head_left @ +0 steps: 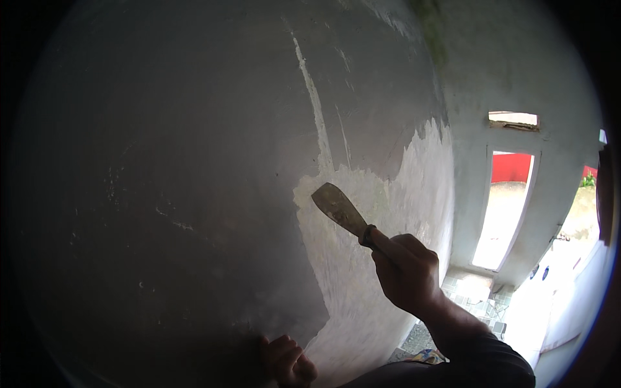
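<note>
My right hand [409,268] is closed around the handle of a putty knife [339,208]. The knife's broad, smeared blade points up and to the left, over the pale patch [352,258] on the grey wall [194,161]. Whether the blade touches the surface I cannot tell. Low in the view, my left hand [287,361] is curled closed near the wall, just left of the patch's lower edge. Its palm side is dark, so anything held there is hidden. A pale streak [314,103] runs up the wall from the patch's top.
On the right stands an adjoining wall [517,71] with a tall narrow window [503,207] and a small opening [514,119] above it. Bright light comes through a doorway [569,258] at the far right. Floor tiles [479,297] show below, behind my right forearm.
</note>
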{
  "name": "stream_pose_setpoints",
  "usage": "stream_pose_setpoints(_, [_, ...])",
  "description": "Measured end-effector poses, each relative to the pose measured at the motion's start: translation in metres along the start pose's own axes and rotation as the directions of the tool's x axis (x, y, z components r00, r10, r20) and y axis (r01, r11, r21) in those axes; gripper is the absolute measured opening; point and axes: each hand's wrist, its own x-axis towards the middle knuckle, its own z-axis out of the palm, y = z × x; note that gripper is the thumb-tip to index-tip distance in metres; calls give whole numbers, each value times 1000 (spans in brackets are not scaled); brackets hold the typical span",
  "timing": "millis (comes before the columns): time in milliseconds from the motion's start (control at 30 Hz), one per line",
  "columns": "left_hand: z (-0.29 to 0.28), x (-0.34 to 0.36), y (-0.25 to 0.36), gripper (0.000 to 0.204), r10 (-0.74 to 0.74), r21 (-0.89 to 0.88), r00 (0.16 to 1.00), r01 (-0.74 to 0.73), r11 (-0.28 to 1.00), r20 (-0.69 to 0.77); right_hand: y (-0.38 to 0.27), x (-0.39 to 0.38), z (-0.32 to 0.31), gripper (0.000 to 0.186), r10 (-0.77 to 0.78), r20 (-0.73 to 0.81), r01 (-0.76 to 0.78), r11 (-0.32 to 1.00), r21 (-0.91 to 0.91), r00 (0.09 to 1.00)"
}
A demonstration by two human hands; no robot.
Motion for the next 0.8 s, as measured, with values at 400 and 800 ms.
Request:
stream_pose_setpoints(400, [-1, 0, 0, 17, 2, 10, 1000, -2, 1000, -8, 1, 5, -5, 38, -30, -52, 30, 1000, -7, 998])
stream_pose_setpoints(800, [-2, -1, 1, 16, -11, 6, 1000, 11, 1000, 19, 7, 2, -12, 33, 127, 70, -119, 986, -117, 989])
